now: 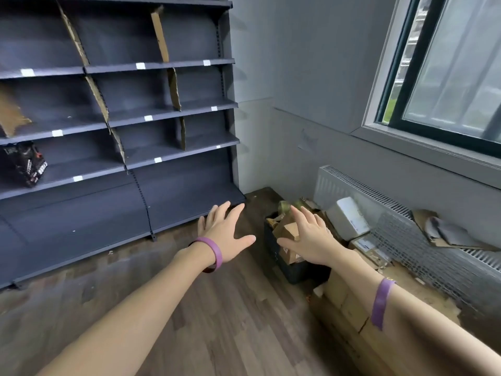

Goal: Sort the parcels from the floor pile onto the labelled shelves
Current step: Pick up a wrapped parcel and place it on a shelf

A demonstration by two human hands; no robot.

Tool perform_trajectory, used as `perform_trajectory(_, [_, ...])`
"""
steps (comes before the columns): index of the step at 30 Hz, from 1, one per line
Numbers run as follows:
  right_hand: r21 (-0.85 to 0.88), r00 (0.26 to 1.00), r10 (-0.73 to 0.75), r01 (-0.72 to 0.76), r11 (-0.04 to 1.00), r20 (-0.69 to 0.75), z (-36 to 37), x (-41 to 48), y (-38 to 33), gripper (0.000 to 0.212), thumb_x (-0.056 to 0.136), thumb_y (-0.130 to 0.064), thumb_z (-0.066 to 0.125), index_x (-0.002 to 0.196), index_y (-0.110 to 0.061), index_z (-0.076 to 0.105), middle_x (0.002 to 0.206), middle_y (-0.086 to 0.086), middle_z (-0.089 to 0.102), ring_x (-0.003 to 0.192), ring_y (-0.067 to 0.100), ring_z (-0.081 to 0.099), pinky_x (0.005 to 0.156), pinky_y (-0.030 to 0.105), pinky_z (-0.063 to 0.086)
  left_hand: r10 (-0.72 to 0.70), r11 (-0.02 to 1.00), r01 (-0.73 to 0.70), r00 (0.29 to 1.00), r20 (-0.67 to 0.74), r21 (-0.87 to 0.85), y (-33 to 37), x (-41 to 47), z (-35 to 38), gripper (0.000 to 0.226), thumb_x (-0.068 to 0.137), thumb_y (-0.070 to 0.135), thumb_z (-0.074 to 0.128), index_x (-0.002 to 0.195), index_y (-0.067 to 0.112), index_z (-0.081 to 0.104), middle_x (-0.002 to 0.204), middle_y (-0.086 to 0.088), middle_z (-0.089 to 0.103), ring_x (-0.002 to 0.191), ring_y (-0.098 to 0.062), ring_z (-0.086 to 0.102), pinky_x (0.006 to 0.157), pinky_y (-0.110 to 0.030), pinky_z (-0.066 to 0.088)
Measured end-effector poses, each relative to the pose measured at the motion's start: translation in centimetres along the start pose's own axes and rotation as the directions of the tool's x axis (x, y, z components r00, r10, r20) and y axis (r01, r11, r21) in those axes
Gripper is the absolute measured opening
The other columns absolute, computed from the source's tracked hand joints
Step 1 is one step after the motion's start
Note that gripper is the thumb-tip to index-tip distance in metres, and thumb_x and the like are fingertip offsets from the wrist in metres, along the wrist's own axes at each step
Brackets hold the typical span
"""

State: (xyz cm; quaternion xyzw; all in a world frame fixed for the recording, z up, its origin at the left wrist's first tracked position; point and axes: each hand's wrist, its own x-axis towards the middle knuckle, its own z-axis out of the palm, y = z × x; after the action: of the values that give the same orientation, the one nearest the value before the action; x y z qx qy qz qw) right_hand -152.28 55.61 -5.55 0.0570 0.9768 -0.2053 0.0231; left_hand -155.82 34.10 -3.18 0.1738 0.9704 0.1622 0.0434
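Observation:
My left hand (226,234) is stretched forward over the wooden floor, fingers spread, holding nothing. My right hand (311,238) hovers with spread fingers over a dark crate (291,270) that holds brown cardboard parcels (290,255). Whether it touches them I cannot tell. More parcels lie along the right wall: a white box (347,218), a labelled brown box (371,249) and large cardboard boxes (349,308). The dark shelving unit (151,112) with white labels on its edges stands to the left. A black printed packet (27,164) lies on a lower left shelf.
Cardboard dividers (173,88) stand between shelf bays. A radiator (401,213) with torn cardboard (444,232) on top runs under the window (447,66) at the right. Bare wooden floor (189,308) lies between the shelves and the pile.

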Motion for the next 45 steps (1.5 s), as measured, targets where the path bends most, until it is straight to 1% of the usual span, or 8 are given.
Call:
perform_trajectory(5, [0.02,0.999,-0.034,0.033,0.999,0.019,-2.0,9.7,3.1,0.088,0.088,-0.06,0.053,0.154,-0.029,0.004,0.162,0.002,0.002,0.148,0.035,0.002,0.118,0.055,0.014,-0.07,0.998,0.07,0.998,0.005,-0.001,0.4,8.8,-0.6,0.074,0.089,0.054,0.05,0.149,0.037,0.009,0.159,0.003,-0.004,0.147,-0.023,-0.008,0.118,-0.049,0.006])
perform_trajectory(10, [0.07,1.0,0.007,-0.008,0.998,0.011,-3.6,16.5,7.4,0.086,0.088,-0.062,0.051,0.153,-0.029,0.005,0.162,0.0,0.004,0.148,0.032,0.001,0.119,0.053,0.013,-0.055,0.998,0.055,0.998,0.015,-0.008,2.2,17.6,0.0,0.074,0.09,0.053,0.05,0.149,0.036,0.009,0.159,0.002,-0.004,0.147,-0.023,-0.007,0.118,-0.049,0.007])
perform_trajectory(16, [0.05,0.993,0.114,-0.113,0.992,-0.023,-4.4,22.2,14.1,0.086,0.087,-0.061,0.052,0.152,-0.029,0.006,0.162,0.0,0.005,0.148,0.031,0.003,0.118,0.053,0.016,0.058,0.998,-0.058,0.993,0.1,0.0,5.6,28.1,2.3,0.073,0.09,0.054,0.049,0.149,0.037,0.01,0.16,0.003,-0.001,0.147,-0.025,-0.005,0.118,-0.051,0.007])
perform_trajectory(21, [0.049,0.969,0.24,-0.237,0.97,-0.062,-4.1,27.7,18.6,0.092,0.084,-0.06,0.056,0.153,-0.026,0.006,0.161,0.002,0.007,0.148,0.031,0.006,0.118,0.05,0.018,0.231,0.972,-0.234,0.957,0.174,-0.006,7.7,38.8,5.0,0.073,0.09,0.056,0.047,0.149,0.037,0.009,0.159,0.003,0.011,0.146,-0.023,0.008,0.117,-0.05,0.014])
perform_trajectory(26, [0.05,0.913,0.4,-0.397,0.917,-0.083,-4.6,34.4,22.5,0.093,0.085,-0.061,0.054,0.154,-0.025,0.004,0.162,0.005,0.004,0.148,0.032,0.004,0.119,0.048,0.015,0.352,0.934,-0.357,0.903,0.247,-0.027,9.7,50.2,7.5,0.075,0.09,0.056,0.048,0.15,0.036,0.008,0.159,0.003,0.011,0.147,-0.023,0.007,0.118,-0.047,0.014])
perform_trajectory(36, [0.105,0.704,0.707,-0.7,0.706,-0.061,-6.1,41.2,30.7,0.095,0.084,-0.062,0.055,0.154,-0.024,0.004,0.162,0.002,0.003,0.148,0.032,0.006,0.119,0.049,0.016,0.485,0.863,-0.496,0.766,0.422,-0.09,15.2,66.7,12.3,0.075,0.089,0.055,0.049,0.15,0.036,0.008,0.159,0.002,0.011,0.146,-0.024,0.008,0.118,-0.046,0.013])
perform_trajectory(40, [0.148,0.652,0.757,-0.746,0.649,-0.031,-6.0,42.5,34.2,0.093,0.085,-0.061,0.054,0.154,-0.024,0.004,0.162,0.001,0.002,0.148,0.033,0.003,0.119,0.05,0.016,0.534,0.825,-0.557,0.708,0.463,-0.1,19.2,69.8,15.2,0.074,0.09,0.054,0.048,0.15,0.036,0.008,0.159,0.002,0.011,0.147,-0.022,0.007,0.118,-0.046,0.012])
perform_trajectory(45, [0.175,0.645,0.763,-0.756,0.631,0.038,-4.3,44.2,40.2,0.092,0.086,-0.06,0.052,0.154,-0.024,0.003,0.162,0.004,0.006,0.149,0.031,0.003,0.119,0.049,0.015,0.522,0.821,-0.562,0.67,0.528,-0.098,22.7,72.1,19.9,0.074,0.09,0.054,0.047,0.15,0.036,0.008,0.159,0.002,0.01,0.147,-0.022,0.006,0.118,-0.048,0.012])
